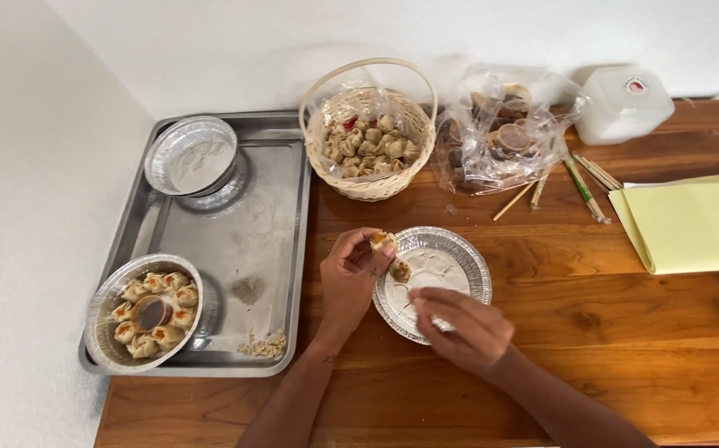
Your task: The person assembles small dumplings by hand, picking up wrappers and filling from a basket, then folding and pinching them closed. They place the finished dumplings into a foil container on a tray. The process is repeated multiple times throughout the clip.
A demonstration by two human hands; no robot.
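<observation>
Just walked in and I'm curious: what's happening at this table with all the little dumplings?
A person sits at a wooden table. The left hand holds a dumpling over a round foil dish, where one dumpling already lies. The right hand rests on the dish's near edge. A wicker basket behind holds many more dumplings. On the metal tray to the left sits a filled foil dish with a sauce cup in the middle, plus empty foil dishes.

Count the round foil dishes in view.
3: an empty foil dish at the steel tray's far corner, a dumpling-filled one at its near corner, and one on the table under both hands. Stacked dishes may be hidden.
</observation>
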